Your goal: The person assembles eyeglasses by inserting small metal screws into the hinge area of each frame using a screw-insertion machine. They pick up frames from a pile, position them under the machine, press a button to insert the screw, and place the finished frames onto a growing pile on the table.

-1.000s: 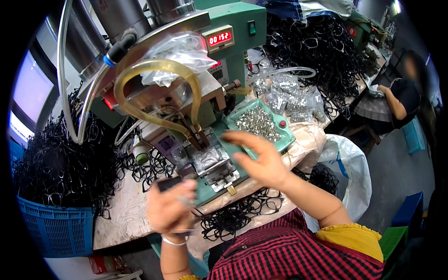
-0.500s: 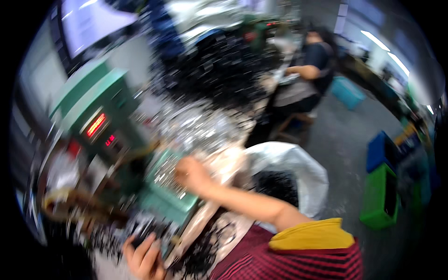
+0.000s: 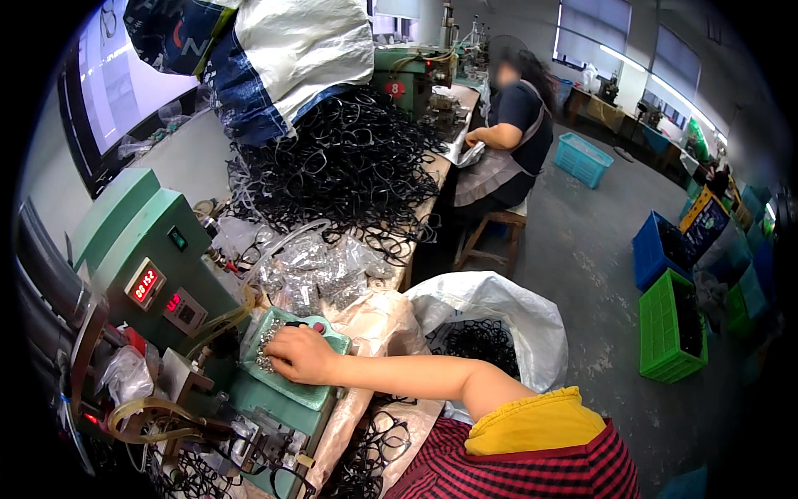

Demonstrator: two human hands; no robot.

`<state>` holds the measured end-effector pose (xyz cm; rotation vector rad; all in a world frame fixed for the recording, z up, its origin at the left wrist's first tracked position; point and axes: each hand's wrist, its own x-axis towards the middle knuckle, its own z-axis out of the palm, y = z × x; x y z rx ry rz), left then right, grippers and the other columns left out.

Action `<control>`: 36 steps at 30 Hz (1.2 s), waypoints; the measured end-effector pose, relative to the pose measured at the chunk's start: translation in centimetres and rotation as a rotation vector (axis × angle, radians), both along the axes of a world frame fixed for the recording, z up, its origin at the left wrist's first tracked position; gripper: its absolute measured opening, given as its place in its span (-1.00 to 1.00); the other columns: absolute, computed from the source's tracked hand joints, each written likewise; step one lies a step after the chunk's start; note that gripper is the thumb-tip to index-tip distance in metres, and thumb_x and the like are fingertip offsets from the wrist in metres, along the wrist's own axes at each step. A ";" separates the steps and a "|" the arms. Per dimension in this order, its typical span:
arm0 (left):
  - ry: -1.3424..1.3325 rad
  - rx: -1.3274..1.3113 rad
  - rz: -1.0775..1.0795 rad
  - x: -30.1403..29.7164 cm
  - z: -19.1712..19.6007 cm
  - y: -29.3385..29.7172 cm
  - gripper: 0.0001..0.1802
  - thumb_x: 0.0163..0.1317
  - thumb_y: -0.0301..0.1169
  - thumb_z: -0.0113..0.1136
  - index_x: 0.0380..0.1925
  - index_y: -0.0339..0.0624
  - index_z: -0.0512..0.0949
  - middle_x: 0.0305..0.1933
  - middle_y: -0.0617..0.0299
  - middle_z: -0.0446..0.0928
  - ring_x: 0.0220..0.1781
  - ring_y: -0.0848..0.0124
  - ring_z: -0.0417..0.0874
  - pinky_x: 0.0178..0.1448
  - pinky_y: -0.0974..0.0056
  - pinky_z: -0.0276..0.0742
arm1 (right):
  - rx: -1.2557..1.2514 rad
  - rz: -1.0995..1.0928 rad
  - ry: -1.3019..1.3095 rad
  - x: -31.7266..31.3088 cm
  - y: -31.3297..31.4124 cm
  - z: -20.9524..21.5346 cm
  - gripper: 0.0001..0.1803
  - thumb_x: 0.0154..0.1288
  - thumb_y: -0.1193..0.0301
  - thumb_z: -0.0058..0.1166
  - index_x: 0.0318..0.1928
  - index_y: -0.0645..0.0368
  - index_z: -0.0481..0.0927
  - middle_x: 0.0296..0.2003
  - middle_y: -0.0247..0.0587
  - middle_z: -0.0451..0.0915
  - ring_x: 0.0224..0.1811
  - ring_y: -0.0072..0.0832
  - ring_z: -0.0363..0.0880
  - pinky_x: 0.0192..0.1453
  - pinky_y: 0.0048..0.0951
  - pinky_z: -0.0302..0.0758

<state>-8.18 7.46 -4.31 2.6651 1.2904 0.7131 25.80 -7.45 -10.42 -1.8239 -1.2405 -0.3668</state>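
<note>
My right hand reaches across to a pale green tray on the front of a green bench machine. Its fingers are curled, with the tips down among small shiny metal parts in the tray. What they pinch, if anything, is hidden under the hand. Just nearer than the tray is the machine's metal clamping fixture, with hoses around it. Black glasses frames lie on the bench edge beside it. My left hand is out of sight.
Black glasses frames are heaped behind clear plastic bags of small parts. A white sack holding dark pieces stands right of the bench. Farther off, a person sits working. Blue and green crates stand on the floor at right.
My left hand, earlier at the lower left holding something dark, has gone from view. My right hand is now lower over the tray, fingers in the metal parts. The whole view has shifted and sharpened.
</note>
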 end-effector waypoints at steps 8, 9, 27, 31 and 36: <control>-0.304 -0.422 0.218 -9.7 -15.4 14.4 -0.68 0.31 -0.38 0.21 -0.06 -0.42 0.60 -0.31 0.02 0.68 -0.38 0.23 0.61 -0.24 0.13 0.54 | 0.141 0.046 0.193 -2.2 2.4 0.8 -0.85 0.13 0.35 0.24 -0.31 0.12 0.71 -0.36 -0.20 0.66 -0.22 -0.16 0.60 -0.12 -0.18 0.53; -0.345 -0.364 0.233 -9.6 -14.3 16.1 -0.68 0.30 -0.39 0.21 -0.03 -0.40 0.60 -0.24 0.01 0.67 -0.32 0.21 0.62 -0.17 0.11 0.54 | 0.139 0.062 0.216 -2.3 2.5 0.9 -0.85 0.13 0.35 0.24 -0.31 0.13 0.71 -0.35 -0.19 0.66 -0.21 -0.15 0.60 -0.11 -0.18 0.53; -0.324 0.403 0.197 -6.0 -6.7 12.8 -0.79 0.43 -0.39 0.10 -0.09 -0.28 0.60 -0.22 0.00 0.64 -0.26 0.07 0.57 -0.16 0.13 0.48 | 0.080 0.153 0.373 -5.8 -5.4 6.0 -0.87 0.13 0.58 0.17 -0.28 0.26 0.69 -0.32 -0.17 0.69 -0.19 -0.30 0.64 -0.02 -0.34 0.50; -0.707 0.023 0.077 -2.9 -3.9 10.1 -0.81 0.50 -0.38 0.01 -0.26 -0.28 0.46 -0.38 0.35 0.41 -0.35 0.54 0.39 -0.22 0.39 0.43 | 0.248 0.369 0.269 -7.8 2.0 8.6 -0.79 0.05 0.56 0.24 -0.24 0.24 0.63 -0.30 -0.15 0.68 -0.24 -0.26 0.64 -0.07 -0.32 0.52; -1.277 -0.421 -0.051 0.1 -5.3 4.8 -0.82 0.48 -0.38 0.07 -0.05 -0.24 0.49 -0.14 0.15 0.59 -0.17 0.38 0.65 -0.12 0.30 0.64 | 0.336 0.351 0.665 -10.1 3.4 6.6 -0.67 0.12 0.58 0.27 -0.08 0.27 0.52 -0.25 -0.20 0.62 -0.18 -0.47 0.65 -0.03 -0.48 0.52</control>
